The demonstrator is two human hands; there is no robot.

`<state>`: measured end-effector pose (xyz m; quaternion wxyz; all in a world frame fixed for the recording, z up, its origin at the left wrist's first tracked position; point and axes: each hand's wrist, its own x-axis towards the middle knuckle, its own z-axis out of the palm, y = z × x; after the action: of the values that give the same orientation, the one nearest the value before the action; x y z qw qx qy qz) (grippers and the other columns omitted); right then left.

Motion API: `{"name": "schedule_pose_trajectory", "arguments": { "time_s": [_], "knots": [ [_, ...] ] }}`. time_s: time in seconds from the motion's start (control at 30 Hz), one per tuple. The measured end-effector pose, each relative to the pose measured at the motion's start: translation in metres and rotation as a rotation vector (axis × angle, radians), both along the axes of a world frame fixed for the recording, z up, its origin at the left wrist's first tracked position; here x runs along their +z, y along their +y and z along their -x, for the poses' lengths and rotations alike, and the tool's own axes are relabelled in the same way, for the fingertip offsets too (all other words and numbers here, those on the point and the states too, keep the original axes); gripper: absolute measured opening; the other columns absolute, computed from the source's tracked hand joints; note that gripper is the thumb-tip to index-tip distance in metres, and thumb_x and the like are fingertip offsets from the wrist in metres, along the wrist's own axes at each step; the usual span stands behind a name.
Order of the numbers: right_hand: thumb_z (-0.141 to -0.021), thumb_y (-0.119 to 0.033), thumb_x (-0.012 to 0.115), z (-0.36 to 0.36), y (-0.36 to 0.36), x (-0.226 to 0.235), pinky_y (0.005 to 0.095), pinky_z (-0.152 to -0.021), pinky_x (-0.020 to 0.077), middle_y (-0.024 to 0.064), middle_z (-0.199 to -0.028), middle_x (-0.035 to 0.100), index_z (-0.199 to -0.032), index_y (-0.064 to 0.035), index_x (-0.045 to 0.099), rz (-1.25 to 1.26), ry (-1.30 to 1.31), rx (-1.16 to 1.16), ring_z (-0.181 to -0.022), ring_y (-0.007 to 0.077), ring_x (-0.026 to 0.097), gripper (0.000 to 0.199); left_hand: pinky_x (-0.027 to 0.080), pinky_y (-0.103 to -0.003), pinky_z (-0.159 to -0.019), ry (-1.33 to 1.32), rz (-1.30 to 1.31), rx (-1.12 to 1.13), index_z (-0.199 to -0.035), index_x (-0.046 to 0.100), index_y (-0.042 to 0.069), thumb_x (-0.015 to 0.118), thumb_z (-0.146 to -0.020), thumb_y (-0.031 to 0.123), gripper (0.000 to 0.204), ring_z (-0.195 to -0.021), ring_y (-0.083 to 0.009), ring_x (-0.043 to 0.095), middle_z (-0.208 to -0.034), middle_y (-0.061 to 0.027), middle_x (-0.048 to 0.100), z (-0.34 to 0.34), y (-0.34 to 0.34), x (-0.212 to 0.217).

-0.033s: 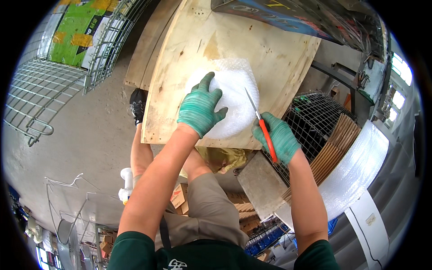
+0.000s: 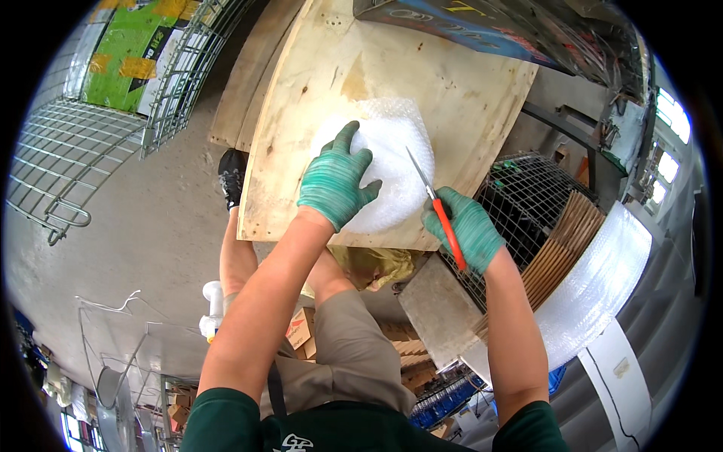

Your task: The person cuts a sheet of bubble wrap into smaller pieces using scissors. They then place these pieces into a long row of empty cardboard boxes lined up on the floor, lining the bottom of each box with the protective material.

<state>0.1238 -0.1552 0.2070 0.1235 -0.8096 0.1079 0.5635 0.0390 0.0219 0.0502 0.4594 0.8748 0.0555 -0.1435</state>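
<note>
A white bundle of bubble wrap (image 2: 403, 151) lies on the plywood table top (image 2: 459, 98), near its front edge; what it wraps, if anything, is hidden. My left hand (image 2: 337, 181), in a green striped glove, rests on the bundle's left side with fingers spread. To the right of the bundle, my gloved right hand (image 2: 468, 230) grips scissors (image 2: 449, 230) with red-orange handles. Their metal blades look closed, and the tip points up and left over the bubble wrap. Whether the tip touches the wrap I cannot tell.
A large dark printed box (image 2: 467, 30) stands at the table's far edge. Right of the table are a wire cage (image 2: 520, 200), a stack of cardboard sheets (image 2: 565, 241) and a long sheet of bubble wrap (image 2: 602, 279). At far left, a wire basket (image 2: 68, 143) holds a green box (image 2: 124, 60).
Almost nothing differs. The scissors' tip has shifted very slightly to the left; my left hand stays on the bubble wrap.
</note>
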Motion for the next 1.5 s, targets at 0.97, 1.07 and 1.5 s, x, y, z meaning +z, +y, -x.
{"name": "schedule_pose_trajectory", "arguments": {
  "time_s": [0.97, 1.07, 1.5],
  "knots": [
    [-0.085, -0.026, 0.082, -0.032, -0.019, -0.112, 0.0343, -0.072, 0.0508, 0.0087, -0.085, 0.061, -0.103, -0.0033, 0.051, 0.027, -0.667, -0.106, -0.075, 0.0192, 0.055, 0.043, 0.058, -0.044, -0.078, 0.136, -0.175, 0.012, -0.110, 0.071, 0.014, 0.082, -0.070, 0.025, 0.043, -0.100, -0.0348, 0.069, -0.149, -0.0164, 0.046, 0.013, -0.011, 0.012],
    [-0.086, -0.028, 0.081, -0.042, -0.013, -0.121, 0.0354, -0.073, 0.0514, 0.0100, -0.086, 0.062, -0.104, -0.0036, 0.051, 0.041, -0.614, -0.056, -0.077, 0.0205, 0.058, 0.042, 0.059, -0.045, -0.080, 0.152, -0.144, 0.023, -0.110, 0.070, 0.014, 0.081, -0.073, 0.025, 0.039, -0.108, -0.0345, 0.064, -0.150, -0.0170, 0.044, 0.014, -0.012, 0.009],
    [-0.098, -0.032, 0.066, 0.023, -0.012, 0.008, 0.0348, -0.052, 0.0554, 0.0062, -0.081, 0.061, -0.106, -0.0031, 0.060, -0.263, 0.343, -0.626, -0.058, 0.0156, 0.061, 0.031, 0.058, -0.044, -0.082, 0.122, -0.177, 0.038, -0.111, 0.072, 0.012, 0.079, -0.076, 0.038, 0.044, -0.107, -0.0358, 0.066, -0.148, -0.0206, 0.047, 0.012, -0.014, 0.008]
  ]
}}
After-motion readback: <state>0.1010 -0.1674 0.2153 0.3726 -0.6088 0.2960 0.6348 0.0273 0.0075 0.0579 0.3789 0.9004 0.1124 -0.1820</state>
